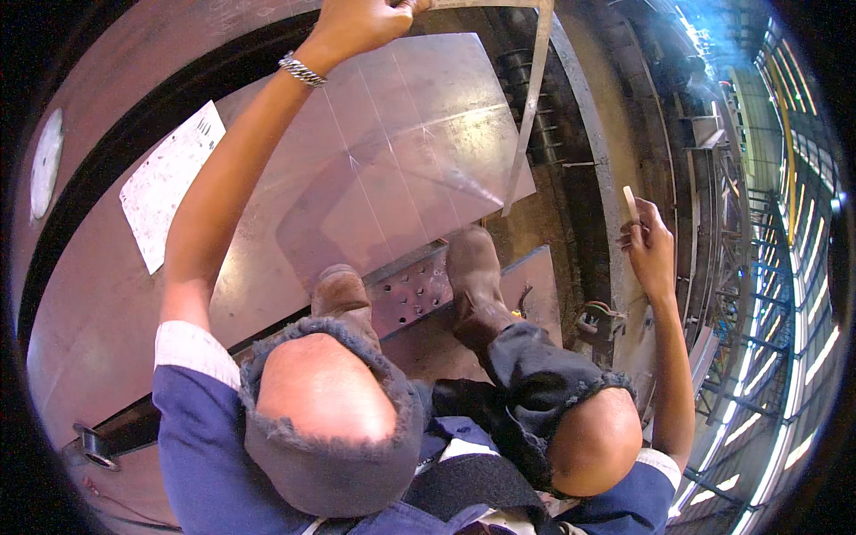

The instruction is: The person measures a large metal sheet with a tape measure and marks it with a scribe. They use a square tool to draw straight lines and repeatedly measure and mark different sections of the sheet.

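Observation:
At the top, my left hand [370, 25] is closed on the short arm of an L-shaped steel square [530, 102]. The square's long blade comes down along the right edge of a flat metal plate [446, 85]. Thin pale lines with small arrow-like marks run across the plate. Off to the right, away from the plate, my right hand [651, 245] pinches a flat white marking stick [630, 203], probably chalk or soapstone, with its tip pointing up.
My boots [473, 267] rest by the plate's near edge, beside a steel strip with punched holes [406, 294]. A marked white sheet [169, 183] lies left of my left arm. Dark steel beams [584, 89] run along the right. A short pipe piece [96, 448] sits lower left.

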`<state>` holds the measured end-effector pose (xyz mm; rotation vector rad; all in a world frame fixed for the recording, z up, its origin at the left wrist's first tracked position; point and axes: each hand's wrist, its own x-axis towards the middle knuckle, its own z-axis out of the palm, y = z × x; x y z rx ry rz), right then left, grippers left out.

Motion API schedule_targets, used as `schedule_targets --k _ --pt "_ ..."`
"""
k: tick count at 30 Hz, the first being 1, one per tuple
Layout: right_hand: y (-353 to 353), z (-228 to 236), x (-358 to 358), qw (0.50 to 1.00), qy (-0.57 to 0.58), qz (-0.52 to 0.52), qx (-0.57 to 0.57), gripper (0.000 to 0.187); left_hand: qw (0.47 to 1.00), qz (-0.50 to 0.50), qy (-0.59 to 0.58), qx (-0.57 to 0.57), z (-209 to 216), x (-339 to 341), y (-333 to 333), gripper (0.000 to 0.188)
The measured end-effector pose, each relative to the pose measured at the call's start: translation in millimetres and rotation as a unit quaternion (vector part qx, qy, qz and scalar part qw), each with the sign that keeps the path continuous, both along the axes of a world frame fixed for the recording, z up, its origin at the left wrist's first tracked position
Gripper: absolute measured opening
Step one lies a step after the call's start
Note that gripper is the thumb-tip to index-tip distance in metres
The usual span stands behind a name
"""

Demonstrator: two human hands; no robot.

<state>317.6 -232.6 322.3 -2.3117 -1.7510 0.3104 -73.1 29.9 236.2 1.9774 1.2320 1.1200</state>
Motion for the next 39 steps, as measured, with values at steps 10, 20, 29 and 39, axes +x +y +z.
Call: schedule_targets --k 10,20,29,39 --pt "33.2 -152.1 60.5 0.997 0.046 -0.050 0.029 0.032 0.991 -0.071 0.112 -0.020 0.9 -0.9 29.8 0.033" --pt "12.1 -295.9 18.0 0.933 0.339 -0.094 -0.078 0.041 0.954 -0.056 0.270 -0.118 16.1 46.9 40.9 0.030" --pt "-25.5 -348.0 10.9 0.793 0.568 -0.144 -0.164 0.037 0.925 -0.014 0.347 -0.152 -88.2 46.1 111.2 0.030" --pt "9.0 -302.4 9.8 0.863 0.467 -0.177 -0.078 0.026 0.907 0.033 0.384 -0.170 -151.8 45.3 137.4 0.033"
